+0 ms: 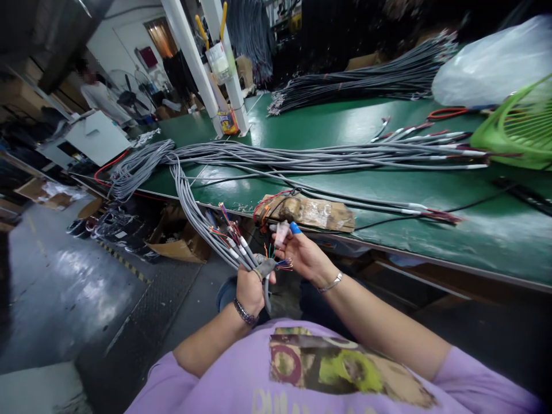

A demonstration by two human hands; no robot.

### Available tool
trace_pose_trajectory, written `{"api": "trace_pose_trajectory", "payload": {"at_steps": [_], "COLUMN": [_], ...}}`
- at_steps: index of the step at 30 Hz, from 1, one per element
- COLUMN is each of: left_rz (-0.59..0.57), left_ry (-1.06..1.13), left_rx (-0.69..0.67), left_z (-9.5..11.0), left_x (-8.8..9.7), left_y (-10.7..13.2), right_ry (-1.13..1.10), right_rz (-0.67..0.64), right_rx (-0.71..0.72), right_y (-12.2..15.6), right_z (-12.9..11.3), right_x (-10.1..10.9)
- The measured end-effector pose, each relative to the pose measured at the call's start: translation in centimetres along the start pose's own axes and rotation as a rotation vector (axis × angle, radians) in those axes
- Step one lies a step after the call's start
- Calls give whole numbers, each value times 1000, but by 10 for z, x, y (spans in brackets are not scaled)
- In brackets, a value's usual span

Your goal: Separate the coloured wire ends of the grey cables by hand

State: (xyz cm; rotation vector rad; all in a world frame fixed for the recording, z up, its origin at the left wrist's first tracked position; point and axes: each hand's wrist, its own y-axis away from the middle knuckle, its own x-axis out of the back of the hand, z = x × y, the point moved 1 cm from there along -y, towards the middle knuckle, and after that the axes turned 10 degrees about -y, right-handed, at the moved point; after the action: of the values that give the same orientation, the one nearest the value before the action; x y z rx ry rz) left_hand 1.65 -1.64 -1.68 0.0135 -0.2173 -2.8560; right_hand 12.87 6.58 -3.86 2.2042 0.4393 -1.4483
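Note:
My left hand (250,290) is closed around a bundle of grey cables (190,201) near their ends, in front of the bench edge. Short coloured wires (230,227) fan out of the white-banded cable ends above that hand. One cable end with a grey wrap (265,267) points right, its thin blue, red and green cores spread out. Close beside these cores is my right hand (297,253), with its fingers bent together; whitish and blue coverings sit on its fingertips. What its fingers pinch is too small to make out.
On the green bench (431,241), a taped wooden block (323,214) with a red wire lies near the front edge. More grey cables (302,158) stretch across behind it. A green basket (517,126) and a plastic bag (495,63) stand right. A cardboard box (181,244) is below, left.

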Motion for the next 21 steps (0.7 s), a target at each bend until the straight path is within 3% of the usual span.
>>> {"api": "trace_pose_trajectory", "payload": {"at_steps": [6,12,21], "left_rz": [40,64,54], "left_ry": [20,58,63], "left_rx": [-56,-37,-52], "left_z": [6,6,-1], "left_x": [-2,-9,-13], "left_y": [1,-6,-13], "right_ry": [92,66,-37], "right_rz": [-5,-5,109], "right_rx": [68,-44,20], "right_y": [4,3,-6], "right_z": [-2,-3,4], "right_x": [0,-5,-5]}}
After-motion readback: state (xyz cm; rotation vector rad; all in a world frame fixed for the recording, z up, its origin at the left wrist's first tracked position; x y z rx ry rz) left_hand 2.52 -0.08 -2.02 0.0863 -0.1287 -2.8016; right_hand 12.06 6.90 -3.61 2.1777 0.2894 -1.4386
